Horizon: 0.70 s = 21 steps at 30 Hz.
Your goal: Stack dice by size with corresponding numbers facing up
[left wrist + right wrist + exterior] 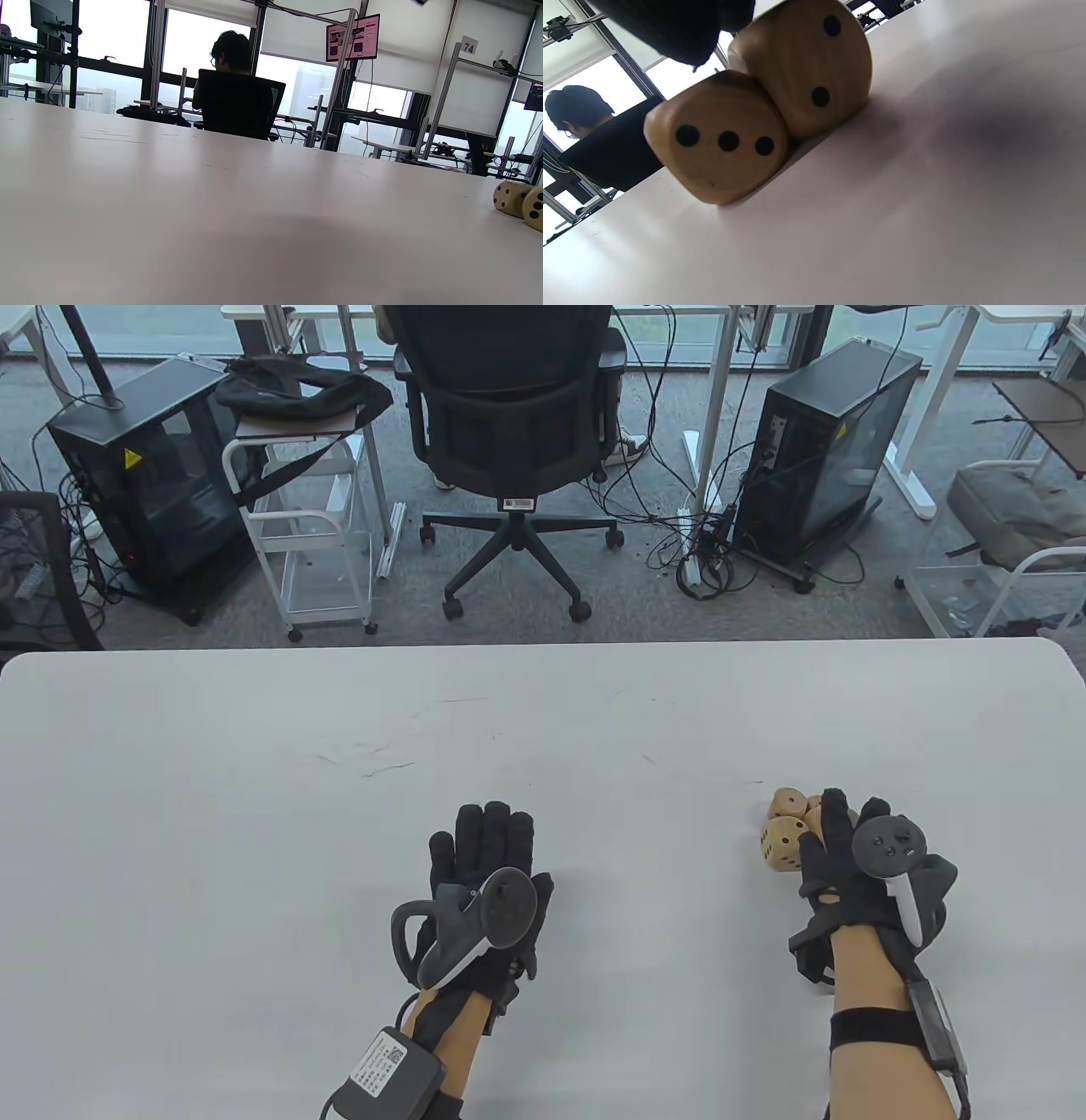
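Several wooden dice with black pips sit in a cluster on the white table at the right. The biggest die in sight (785,847) is at the front left of the cluster, a smaller die (787,801) is behind it, and another (814,817) is partly hidden under my fingers. My right hand (836,840) lies over the cluster with its fingers stretched forward. In the right wrist view a die with three pips facing the camera (717,140) touches a die showing two pips (814,63), under a gloved fingertip (670,25). My left hand (488,853) rests flat and empty on the table.
The white table (254,814) ends at a far edge, with an office chair (509,415), computer towers and cables on the floor beyond it. In the left wrist view two dice (509,198) show at the right edge, and a seated person is beyond the table.
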Available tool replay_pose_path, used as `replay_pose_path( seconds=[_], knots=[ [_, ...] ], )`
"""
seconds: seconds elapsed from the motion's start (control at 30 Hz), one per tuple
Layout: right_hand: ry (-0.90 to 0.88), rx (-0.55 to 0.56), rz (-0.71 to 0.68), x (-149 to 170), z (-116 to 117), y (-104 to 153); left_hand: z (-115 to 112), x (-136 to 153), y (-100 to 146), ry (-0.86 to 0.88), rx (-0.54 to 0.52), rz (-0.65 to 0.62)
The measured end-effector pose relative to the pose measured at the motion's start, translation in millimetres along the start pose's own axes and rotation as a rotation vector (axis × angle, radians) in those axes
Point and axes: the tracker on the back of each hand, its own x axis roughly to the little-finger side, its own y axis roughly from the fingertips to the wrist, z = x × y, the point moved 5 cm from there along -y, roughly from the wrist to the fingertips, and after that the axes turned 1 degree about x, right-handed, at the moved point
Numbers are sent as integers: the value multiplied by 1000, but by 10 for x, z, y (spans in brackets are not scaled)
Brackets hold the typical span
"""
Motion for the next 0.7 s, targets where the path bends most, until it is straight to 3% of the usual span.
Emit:
replay_pose_path(
  seconds=[0.7],
  knots=[
    [-46,123,118,140,-160,-18,-18,8,7,13,6,3]
  ],
)
